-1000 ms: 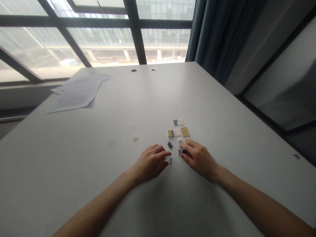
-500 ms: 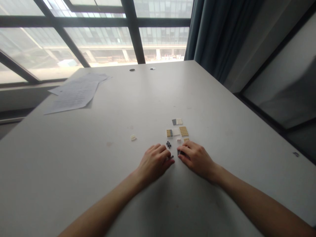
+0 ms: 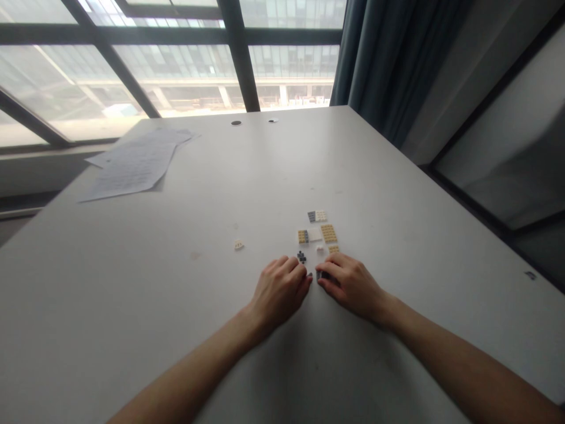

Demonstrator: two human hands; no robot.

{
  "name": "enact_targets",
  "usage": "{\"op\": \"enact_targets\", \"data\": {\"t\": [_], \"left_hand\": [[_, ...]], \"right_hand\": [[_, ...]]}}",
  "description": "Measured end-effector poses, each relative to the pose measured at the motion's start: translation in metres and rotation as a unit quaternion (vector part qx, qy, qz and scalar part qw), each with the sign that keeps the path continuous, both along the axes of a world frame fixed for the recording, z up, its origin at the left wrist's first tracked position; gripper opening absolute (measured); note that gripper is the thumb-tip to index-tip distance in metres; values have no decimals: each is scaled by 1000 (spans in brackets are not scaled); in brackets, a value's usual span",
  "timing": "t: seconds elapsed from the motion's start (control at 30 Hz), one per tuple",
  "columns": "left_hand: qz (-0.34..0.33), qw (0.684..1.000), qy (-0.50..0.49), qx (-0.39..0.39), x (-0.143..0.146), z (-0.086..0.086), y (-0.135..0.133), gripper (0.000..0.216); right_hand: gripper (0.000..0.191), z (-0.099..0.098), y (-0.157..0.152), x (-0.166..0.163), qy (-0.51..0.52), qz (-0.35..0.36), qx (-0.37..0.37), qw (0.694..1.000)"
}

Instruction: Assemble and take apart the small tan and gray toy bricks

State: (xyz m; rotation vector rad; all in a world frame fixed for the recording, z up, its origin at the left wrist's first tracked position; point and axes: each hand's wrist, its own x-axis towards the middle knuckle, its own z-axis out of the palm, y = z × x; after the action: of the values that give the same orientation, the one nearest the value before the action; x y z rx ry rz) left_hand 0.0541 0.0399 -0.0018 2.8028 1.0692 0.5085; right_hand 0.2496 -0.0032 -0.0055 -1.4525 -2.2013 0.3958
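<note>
My left hand (image 3: 281, 287) rests on the white table (image 3: 247, 176) with its fingers curled together; a small grey piece seen earlier beside it is now hidden under them. My right hand (image 3: 351, 284) lies just to its right, fingers pinched on a small dark brick (image 3: 321, 275). Just beyond the fingertips lie a dark cross-shaped piece (image 3: 301, 257), a tan and grey plate (image 3: 302, 237), a white plate (image 3: 315, 234), a tan plate (image 3: 329, 233), and a grey and cream plate (image 3: 317, 216). A lone cream piece (image 3: 238, 244) sits to the left.
Printed paper sheets (image 3: 132, 165) lie at the table's far left. Two round cable holes (image 3: 236, 123) are near the far edge, under a large window. A dark curtain (image 3: 388, 65) hangs at the right. A small dark object (image 3: 530, 275) lies near the table's right edge.
My left hand has moved right and curled its fingers over the small grey piece. My right hand has shifted slightly left, so both hands are nearly touching.
</note>
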Motion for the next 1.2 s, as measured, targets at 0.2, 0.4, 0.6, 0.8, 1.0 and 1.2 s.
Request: {"op": "enact_targets", "data": {"t": [0.2,0.4,0.6,0.8,1.0,1.2], "left_hand": [[-2,1000,-4,24,-2,-2,-2,20],[25,999,-18,-12,-3,-2,0,21],[23,999,-28,-24,-3,-3,1,17],[14,999,-43,-25,-4,-4,0,15],[38,998,-43,-37,-4,-2,-1,14],[34,998,-25,-38,-2,0,0,21]], "right_hand": [[17,-2,0,0,5,-2,2,1000],[17,-2,0,1,12,-1,0,1000],[18,-2,1,1,17,-1,-1,1000],[17,-1,1,1,19,0,3,1000],[18,-2,0,1,18,-3,7,1000],[18,-2,0,1,17,-3,3,1000]]}}
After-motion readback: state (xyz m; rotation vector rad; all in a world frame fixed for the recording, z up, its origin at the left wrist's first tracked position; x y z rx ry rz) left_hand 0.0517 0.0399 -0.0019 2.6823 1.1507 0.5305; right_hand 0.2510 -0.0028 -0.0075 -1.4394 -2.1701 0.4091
